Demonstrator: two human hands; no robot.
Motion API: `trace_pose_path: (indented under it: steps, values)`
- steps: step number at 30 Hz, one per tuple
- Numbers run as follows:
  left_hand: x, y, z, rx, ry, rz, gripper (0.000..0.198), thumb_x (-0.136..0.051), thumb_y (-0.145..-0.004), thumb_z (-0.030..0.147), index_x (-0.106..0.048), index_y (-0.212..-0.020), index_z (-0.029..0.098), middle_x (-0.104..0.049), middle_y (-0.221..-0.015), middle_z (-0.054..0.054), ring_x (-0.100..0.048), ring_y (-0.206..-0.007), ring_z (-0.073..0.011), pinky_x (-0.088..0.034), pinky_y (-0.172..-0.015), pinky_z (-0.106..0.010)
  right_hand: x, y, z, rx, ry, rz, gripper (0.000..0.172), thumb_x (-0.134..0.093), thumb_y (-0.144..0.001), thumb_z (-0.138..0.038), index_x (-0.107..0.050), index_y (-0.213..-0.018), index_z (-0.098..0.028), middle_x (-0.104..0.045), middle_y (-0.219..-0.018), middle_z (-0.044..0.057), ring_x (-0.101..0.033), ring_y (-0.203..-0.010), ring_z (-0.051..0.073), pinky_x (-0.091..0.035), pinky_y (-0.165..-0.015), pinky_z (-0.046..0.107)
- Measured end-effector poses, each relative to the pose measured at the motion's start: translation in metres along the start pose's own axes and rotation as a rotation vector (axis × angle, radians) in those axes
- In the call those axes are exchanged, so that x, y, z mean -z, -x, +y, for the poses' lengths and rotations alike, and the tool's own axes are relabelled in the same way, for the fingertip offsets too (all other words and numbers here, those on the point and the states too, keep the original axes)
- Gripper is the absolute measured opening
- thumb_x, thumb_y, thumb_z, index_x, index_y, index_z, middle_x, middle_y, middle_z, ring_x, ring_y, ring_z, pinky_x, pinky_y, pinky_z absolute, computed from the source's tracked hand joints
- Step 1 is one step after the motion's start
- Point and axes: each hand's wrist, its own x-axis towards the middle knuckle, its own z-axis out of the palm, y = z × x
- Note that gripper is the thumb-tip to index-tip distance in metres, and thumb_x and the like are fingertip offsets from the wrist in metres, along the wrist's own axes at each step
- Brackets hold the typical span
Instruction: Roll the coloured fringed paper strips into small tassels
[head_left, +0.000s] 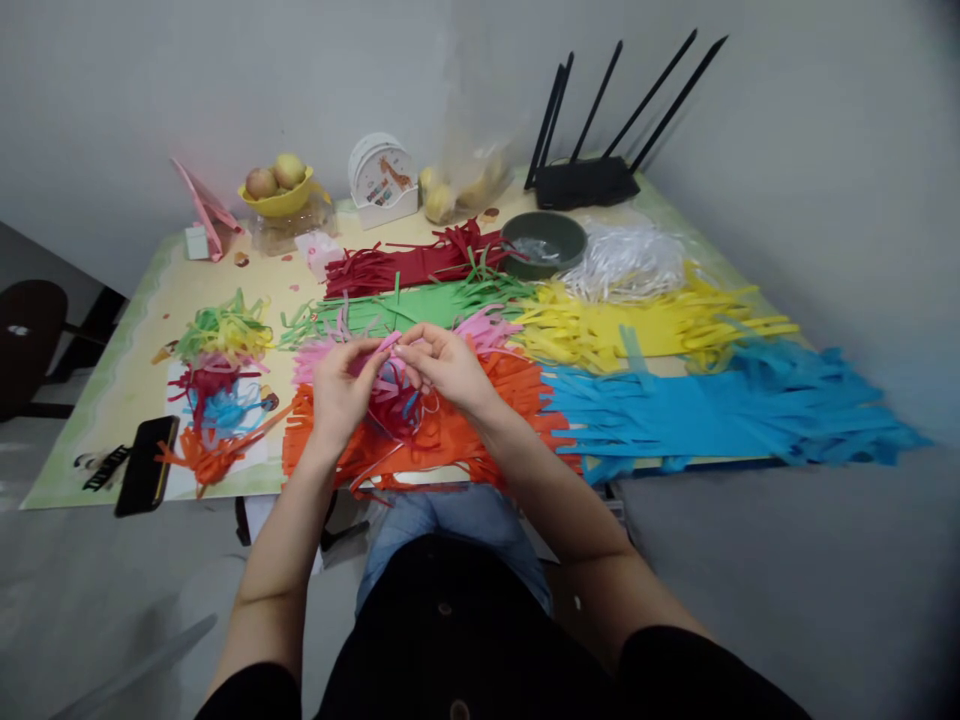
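Both our hands meet over the near half of the table, elbows bent, forearms angled in. Our left hand (341,390) pinches a pink strip (390,342) between thumb and fingers, and our right hand (446,370) has its thumb and fingertips closed on the same strip, its other fingers curled under. So the strip's up in the air, with a dark red fringe bunch (397,415) and some thin white string just below.

Under that lies an orange fringed sheet (367,455), with pink fringe (487,325) poking out behind. Further back we've got a green fringed sheet (420,308), then a dark red fringed sheet (424,265). On our right: a yellow fringed sheet (637,330) and a blue fringed sheet (690,415) running past the table edge. On our left, small colourful tassels (221,330) lie near a black phone (148,465).

Containers: a dark green bowl (559,268) has something clear inside, can't tell what. White stringy stuff (637,258) is heaped beside it. A yellow bowl (281,205) holds round fruit, and a clear bag (487,180) has yellowish round things in it. A white giraffe-print holder (384,190) stands between those two.

The table (120,400) has a cream cover with a green border, against a plain grey wall (225,80). A black router (589,182) sits at the back, antennas up.
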Motion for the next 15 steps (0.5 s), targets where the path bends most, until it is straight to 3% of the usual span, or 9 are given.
trace_pose_path:
  steps: [4, 9, 12, 15]
  values:
    - [0.001, 0.001, -0.004, -0.087, -0.228, 0.0, 0.016, -0.068, -0.086, 0.032, -0.076, -0.095, 0.023, -0.077, -0.093, -0.007, -0.068, -0.088, -0.0237, -0.048, -0.085, -0.037, 0.003, -0.004, 0.006, -0.038, -0.082, -0.029, 0.05, -0.078, -0.07, -0.055, -0.05, -0.093, -0.02, -0.058, -0.045, -0.01, -0.046, -0.035, 0.006, -0.036, -0.038, 0.016]
    - [0.002, -0.006, -0.01, -0.151, -0.254, -0.087, 0.014, -0.064, -0.089, 0.032, -0.075, -0.094, 0.023, -0.077, -0.093, -0.006, -0.067, -0.089, -0.023, -0.047, -0.084, -0.036, 0.007, -0.005, 0.009, -0.053, -0.081, -0.033, 0.054, -0.078, -0.069, -0.054, -0.053, -0.102, -0.019, -0.063, -0.05, -0.008, -0.053, -0.039, 0.008, -0.044, -0.043, 0.018]
    - [-0.002, 0.001, -0.01, -0.197, -0.327, -0.19, 0.014, -0.062, -0.09, 0.029, -0.074, -0.095, 0.024, -0.076, -0.093, -0.006, -0.066, -0.09, -0.0235, -0.045, -0.084, -0.037, 0.011, -0.005, 0.011, -0.063, -0.01, -0.033, 0.047, -0.076, -0.071, -0.056, -0.061, -0.094, -0.017, -0.063, -0.054, -0.005, -0.055, -0.043, 0.009, -0.044, -0.044, 0.02]
    - [-0.01, 0.014, -0.011, -0.18, -0.463, -0.235, 0.015, -0.059, -0.092, 0.028, -0.072, -0.097, 0.022, -0.076, -0.094, -0.008, -0.064, -0.092, -0.0258, -0.043, -0.084, -0.04, 0.016, -0.004, 0.014, 0.017, 0.105, 0.115, 0.036, -0.078, -0.071, -0.049, -0.064, -0.082, -0.018, -0.061, -0.06, -0.004, -0.046, -0.043, 0.005, -0.035, -0.039, 0.018]
